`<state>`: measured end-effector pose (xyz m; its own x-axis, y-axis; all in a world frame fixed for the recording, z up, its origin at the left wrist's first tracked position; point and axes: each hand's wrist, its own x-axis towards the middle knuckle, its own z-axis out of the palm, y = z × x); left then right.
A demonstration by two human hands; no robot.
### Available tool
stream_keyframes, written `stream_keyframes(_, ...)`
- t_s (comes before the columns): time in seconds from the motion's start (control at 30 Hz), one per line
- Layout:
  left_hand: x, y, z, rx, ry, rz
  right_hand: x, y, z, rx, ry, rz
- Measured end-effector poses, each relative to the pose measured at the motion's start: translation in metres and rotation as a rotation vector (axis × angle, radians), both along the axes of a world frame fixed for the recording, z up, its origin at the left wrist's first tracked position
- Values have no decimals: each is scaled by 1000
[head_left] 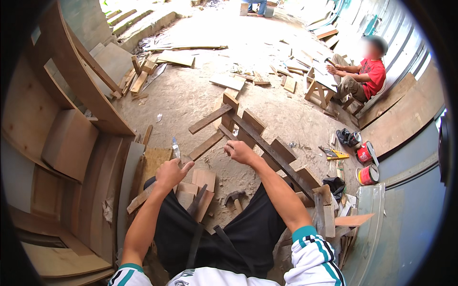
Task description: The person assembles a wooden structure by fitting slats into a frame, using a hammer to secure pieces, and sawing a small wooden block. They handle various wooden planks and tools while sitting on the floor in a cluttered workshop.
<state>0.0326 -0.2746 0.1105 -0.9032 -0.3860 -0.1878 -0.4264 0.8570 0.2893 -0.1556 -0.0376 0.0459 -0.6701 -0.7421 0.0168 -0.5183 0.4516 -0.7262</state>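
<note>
My left hand [170, 173] is closed round a long wooden strip [208, 146] that slants up and away to the right. My right hand [239, 151] is closed beside the far end of that strip, fingertips pressed together; whatever they pinch is too small to make out. Just beyond it lies a wooden frame [269, 149], a long dark rail with several short boards along it. A hammer [235, 199] rests on the ground between my knees. Wood blocks [204, 179] are piled by my left leg.
Curved wooden panels [90, 81] stand at the left. A clear bottle [176, 147] is near my left hand. Red cans [367, 174], a yellow-handled saw [335, 153] and scrap wood lie at the right. Beyond, a person in a red shirt [373, 76] sits working by a small wooden stool [320, 88].
</note>
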Motion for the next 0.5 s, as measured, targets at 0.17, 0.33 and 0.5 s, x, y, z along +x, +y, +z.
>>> stream_keyframes(0.17, 2, 8, 4, 38, -2, -48, 3, -6, 14, -41, -416, -419)
stream_keyframes(0.33, -14, 20, -9, 55, 59, -86, -8, -5, -2, -389, -497, -504)
stream_keyframes(0.5, -34, 18, -7, 50, 95, -56, -21, -23, 5, -490, -402, -652)
